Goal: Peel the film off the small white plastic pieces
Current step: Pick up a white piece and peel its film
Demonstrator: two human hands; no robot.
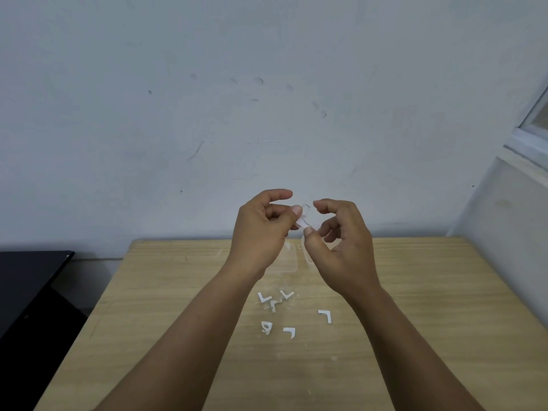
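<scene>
While left hand (261, 229) and right hand (338, 241) pinch white piece (303, 222): light, stiff; film thin, start at corner.

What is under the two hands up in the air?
Under the left hand and right hand is a wooden table with small white pieces and faint clear film on it. The arms cover part of the table.
</scene>
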